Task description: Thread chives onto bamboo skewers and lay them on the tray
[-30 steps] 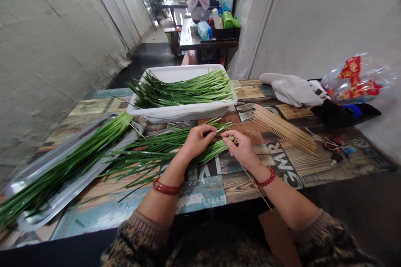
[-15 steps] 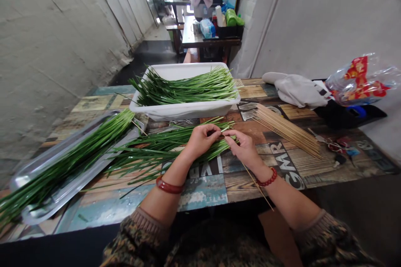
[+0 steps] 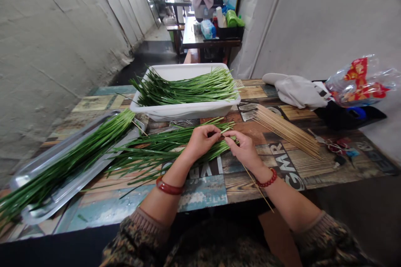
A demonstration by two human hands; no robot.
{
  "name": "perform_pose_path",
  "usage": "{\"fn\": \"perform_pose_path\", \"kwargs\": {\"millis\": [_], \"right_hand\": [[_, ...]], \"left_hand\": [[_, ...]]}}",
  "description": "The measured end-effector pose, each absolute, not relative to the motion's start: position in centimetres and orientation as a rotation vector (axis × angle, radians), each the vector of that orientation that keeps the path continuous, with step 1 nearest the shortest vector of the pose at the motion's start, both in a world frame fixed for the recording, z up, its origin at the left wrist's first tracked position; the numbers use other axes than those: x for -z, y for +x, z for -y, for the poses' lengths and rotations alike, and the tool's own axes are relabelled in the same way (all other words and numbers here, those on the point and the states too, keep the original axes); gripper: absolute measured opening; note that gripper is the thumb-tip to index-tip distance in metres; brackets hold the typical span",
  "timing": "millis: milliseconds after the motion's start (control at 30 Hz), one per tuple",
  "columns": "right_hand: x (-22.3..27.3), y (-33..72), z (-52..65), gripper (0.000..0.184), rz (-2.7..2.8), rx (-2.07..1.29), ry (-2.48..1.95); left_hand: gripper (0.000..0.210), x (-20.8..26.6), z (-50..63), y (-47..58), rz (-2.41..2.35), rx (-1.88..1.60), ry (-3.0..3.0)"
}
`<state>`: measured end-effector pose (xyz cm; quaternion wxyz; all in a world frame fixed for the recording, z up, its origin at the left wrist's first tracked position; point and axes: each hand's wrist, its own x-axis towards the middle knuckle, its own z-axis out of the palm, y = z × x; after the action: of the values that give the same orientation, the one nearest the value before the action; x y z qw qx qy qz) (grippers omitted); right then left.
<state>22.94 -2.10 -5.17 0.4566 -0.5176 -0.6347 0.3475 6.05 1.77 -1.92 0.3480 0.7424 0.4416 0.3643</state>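
Observation:
My left hand (image 3: 204, 139) pinches the pale end of a chive between thumb and fingers. Close beside it, my right hand (image 3: 244, 148) is closed on a thin bamboo skewer (image 3: 258, 190), whose long end slants down past the wrist and over the table edge. The skewer's tip is hidden at the fingertips, where both hands nearly touch. Beneath and left of my hands, loose green chives (image 3: 150, 146) lie spread on the table. More chives (image 3: 84, 154) lie in a bunch on a metal tray (image 3: 83, 185), with a skewer through their pale ends.
Behind my hands stands a white tub (image 3: 188, 112) of chives. A pile of bamboo skewers (image 3: 286, 133) lies to the right, then scissors (image 3: 333, 145). A pale cap (image 3: 296, 89) and a clear plastic bag (image 3: 360, 83) sit at the back right. A person stands far off.
Hardly anything differs. My right fingertips have shifted very slightly with the skewer, and the view has moved a touch.

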Motion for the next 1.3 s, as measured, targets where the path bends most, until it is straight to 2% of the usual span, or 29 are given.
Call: {"fn": "perform_pose_path", "kwargs": {"millis": [267, 433, 500, 1300], "right_hand": [[5.5, 22.9, 1.9, 0.024, 1.522, -0.852, -1.259], [5.5, 22.8, 1.9, 0.044, 1.48, -0.86, -1.224], [5.3, 22.8, 2.0, 0.047, 1.492, -0.866, -1.226], [5.8, 22.8, 2.0, 0.027, 1.504, -0.803, -1.273]], "left_hand": [[0.013, 1.6, -1.5, 6.3, -1.185, -0.895, 1.949], [0.013, 1.1, -1.5, 6.1, -1.21, -0.889, 1.956], [0.013, 1.1, -1.5, 5.9, -1.213, -0.877, 1.998], [0.013, 2.3, -1.6, 5.9, -1.177, -0.855, 2.188]]}}
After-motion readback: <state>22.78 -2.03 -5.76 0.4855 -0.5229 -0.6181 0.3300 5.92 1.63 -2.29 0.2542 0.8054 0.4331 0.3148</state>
